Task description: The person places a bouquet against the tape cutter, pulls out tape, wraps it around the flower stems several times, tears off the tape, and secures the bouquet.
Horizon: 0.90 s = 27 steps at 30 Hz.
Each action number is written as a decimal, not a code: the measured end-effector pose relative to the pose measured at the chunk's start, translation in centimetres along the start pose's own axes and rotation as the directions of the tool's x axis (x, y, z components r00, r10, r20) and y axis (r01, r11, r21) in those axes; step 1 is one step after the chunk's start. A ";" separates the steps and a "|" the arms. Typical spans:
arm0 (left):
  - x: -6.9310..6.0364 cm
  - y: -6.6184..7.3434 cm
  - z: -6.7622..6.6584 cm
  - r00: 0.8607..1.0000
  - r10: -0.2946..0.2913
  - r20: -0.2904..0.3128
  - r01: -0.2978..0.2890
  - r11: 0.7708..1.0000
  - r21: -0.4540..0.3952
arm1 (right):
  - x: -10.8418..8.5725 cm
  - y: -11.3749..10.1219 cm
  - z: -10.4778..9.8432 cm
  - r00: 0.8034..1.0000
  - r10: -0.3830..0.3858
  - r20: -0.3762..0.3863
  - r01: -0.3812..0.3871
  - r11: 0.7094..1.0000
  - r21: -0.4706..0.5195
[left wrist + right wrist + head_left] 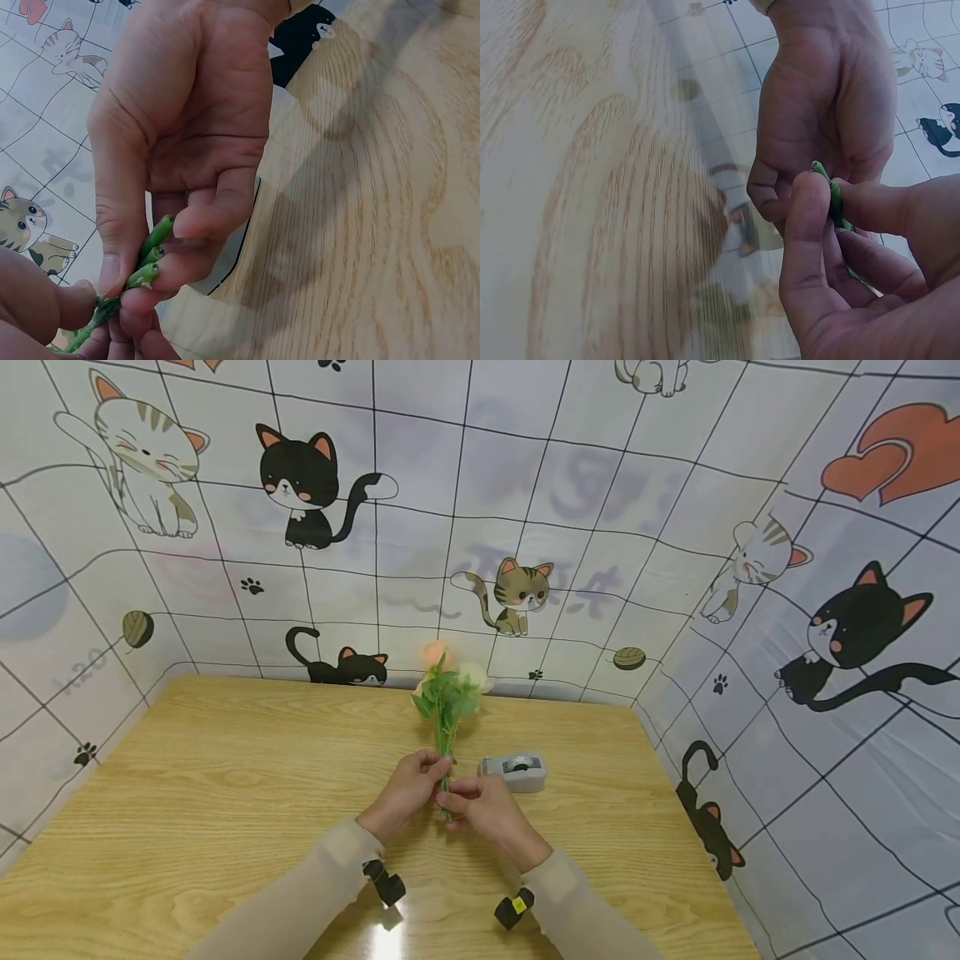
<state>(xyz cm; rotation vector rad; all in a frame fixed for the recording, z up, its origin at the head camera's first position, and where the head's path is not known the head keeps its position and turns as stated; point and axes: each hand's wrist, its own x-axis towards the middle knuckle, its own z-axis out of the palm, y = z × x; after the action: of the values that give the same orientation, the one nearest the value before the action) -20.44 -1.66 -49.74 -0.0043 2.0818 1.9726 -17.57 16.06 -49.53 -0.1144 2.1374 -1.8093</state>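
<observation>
A small bunch of flowers [447, 693], with peach and cream blooms and green leaves, points toward the back of the table. My left hand [408, 791] grips its stems partway down, thumb on top. Just below, my right hand [491, 812] pinches the stems near their lower ends between thumb and fingers. In the left wrist view several cut green stem ends [154, 255] stick out past the right hand's fingers. The right wrist view shows the stems [836, 202] between both hands' fingertips, partly hidden by them.
A pale grey tape dispenser [517, 771] stands on the wooden table [262, 760], right beside the right hand and behind it. A white cloth [420, 510] printed with cats hangs behind the table and along its sides.
</observation>
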 end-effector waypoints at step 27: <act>0.6 -0.3 -0.1 0.997 0.047 -0.068 -0.038 0.991 0.130 | -0.7 0.1 0.0 0.984 -0.168 -0.057 0.144 0.946 -0.290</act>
<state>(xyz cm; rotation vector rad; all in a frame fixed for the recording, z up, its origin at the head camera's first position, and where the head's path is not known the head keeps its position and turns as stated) -20.97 -1.70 -50.09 -0.0046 2.2688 1.8846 -16.85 16.28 -49.51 -0.2924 2.5004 -1.5978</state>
